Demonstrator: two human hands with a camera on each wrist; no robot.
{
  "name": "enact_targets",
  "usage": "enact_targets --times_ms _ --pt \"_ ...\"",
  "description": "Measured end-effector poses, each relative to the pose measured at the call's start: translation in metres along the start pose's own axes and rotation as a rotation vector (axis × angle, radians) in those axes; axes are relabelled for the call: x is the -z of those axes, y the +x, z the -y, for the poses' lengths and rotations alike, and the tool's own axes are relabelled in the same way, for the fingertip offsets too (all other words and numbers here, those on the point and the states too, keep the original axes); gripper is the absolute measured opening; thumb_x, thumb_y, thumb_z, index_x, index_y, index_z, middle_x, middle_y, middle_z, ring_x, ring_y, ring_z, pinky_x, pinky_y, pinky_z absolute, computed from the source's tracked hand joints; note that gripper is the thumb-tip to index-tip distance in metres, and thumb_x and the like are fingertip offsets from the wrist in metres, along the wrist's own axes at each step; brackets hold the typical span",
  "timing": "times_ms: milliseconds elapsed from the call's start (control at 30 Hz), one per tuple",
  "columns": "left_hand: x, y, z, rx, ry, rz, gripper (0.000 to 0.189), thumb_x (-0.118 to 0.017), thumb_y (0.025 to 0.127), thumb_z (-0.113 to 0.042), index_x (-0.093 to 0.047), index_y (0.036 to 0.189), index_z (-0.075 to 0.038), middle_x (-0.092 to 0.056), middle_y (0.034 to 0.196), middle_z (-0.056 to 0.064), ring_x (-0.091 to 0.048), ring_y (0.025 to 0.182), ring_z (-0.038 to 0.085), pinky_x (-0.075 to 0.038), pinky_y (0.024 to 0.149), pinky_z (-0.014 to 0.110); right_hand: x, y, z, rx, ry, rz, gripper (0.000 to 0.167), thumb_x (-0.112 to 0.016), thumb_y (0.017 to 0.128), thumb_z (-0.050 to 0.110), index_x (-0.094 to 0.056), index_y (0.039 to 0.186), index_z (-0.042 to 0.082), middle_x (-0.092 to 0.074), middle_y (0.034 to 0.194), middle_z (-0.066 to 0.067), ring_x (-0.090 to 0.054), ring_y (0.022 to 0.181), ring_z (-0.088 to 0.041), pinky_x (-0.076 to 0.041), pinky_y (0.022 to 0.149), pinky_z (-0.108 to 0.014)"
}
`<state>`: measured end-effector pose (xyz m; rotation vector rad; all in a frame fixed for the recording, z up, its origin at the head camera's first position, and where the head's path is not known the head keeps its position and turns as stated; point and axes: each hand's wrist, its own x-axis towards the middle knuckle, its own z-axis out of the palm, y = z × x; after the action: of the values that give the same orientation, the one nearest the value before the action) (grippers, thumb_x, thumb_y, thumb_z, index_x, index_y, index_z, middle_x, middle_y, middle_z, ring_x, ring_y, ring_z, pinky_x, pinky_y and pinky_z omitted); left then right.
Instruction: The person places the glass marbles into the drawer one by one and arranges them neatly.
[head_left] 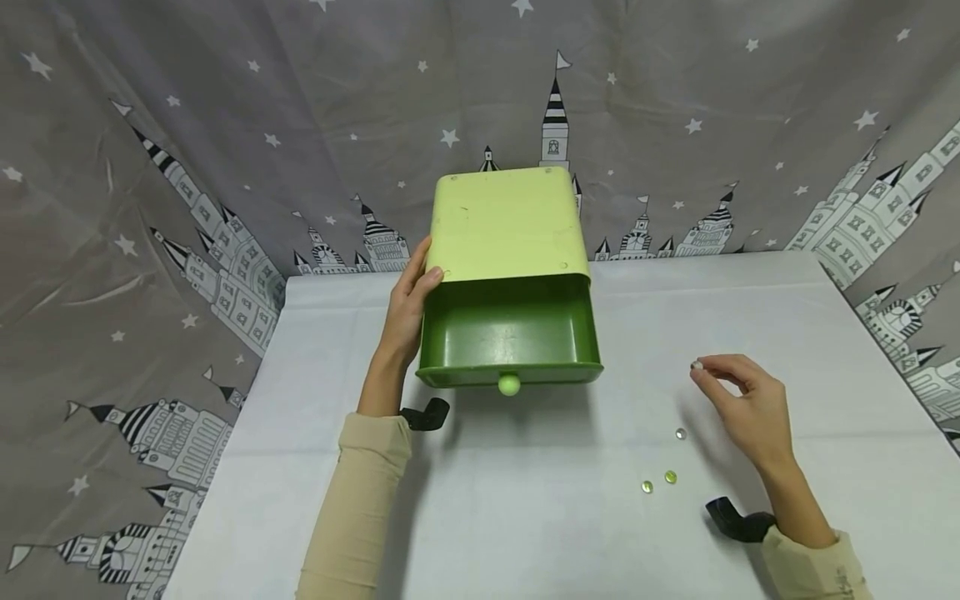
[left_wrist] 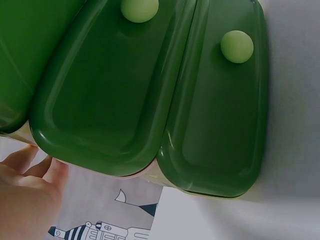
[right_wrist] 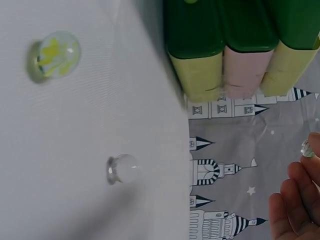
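A small drawer unit (head_left: pixel 510 221) stands on the table, its top drawer (head_left: pixel 510 329) pulled out and bare inside. My left hand (head_left: pixel 408 312) rests against the unit's left side, thumb at the front top corner. In the left wrist view, its fingertips touch the side beside the green drawer fronts (left_wrist: pixel 105 100). Between thumb and index finger, my right hand (head_left: pixel 750 408) pinches a clear glass marble (right_wrist: pixel 307 148) above the table, right of the unit. Below that hand lie another clear marble (head_left: pixel 681 433) and two yellow-green marbles, one nearer (head_left: pixel 647 487) and one farther right (head_left: pixel 671 477).
A white cloth (head_left: pixel 525 517) covers the table. Behind it hangs a grey curtain (head_left: pixel 637 108) printed with castles and stars. The two lower drawers, seen in the left wrist view, are closed, each with a round light-green knob (left_wrist: pixel 237 46). Black wrist mounts (head_left: pixel 738 521) stick out from both wrists.
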<state>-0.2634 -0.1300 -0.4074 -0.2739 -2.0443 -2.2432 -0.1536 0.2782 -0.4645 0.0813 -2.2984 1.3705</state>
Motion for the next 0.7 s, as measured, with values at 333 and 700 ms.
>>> enact_targets --times_ms 333,700 --pt "-0.001 0.002 0.001 -0.007 -0.010 -0.001 0.063 -0.055 0.098 -0.026 -0.033 0.156 -0.021 -0.032 0.158 0.002 -0.035 0.138 0.016 -0.032 0.109 0.037 0.000 0.006 0.020 0.009 0.101 0.040 0.013 -0.072 0.084 -0.008 -0.073 0.098 -0.006 -0.070 0.095 -0.005 -0.064 0.088 -0.004 -0.048 0.078 -0.012" --pt "-0.001 0.000 0.001 -0.006 -0.007 -0.007 0.062 -0.055 0.098 -0.027 -0.034 0.156 -0.022 -0.032 0.158 0.001 -0.036 0.138 0.016 -0.033 0.108 0.037 -0.013 0.021 0.067 -0.029 0.268 0.158 0.017 -0.068 0.091 -0.002 -0.071 0.106 -0.007 -0.069 0.100 0.000 -0.066 0.095 -0.012 -0.051 0.084 -0.018"
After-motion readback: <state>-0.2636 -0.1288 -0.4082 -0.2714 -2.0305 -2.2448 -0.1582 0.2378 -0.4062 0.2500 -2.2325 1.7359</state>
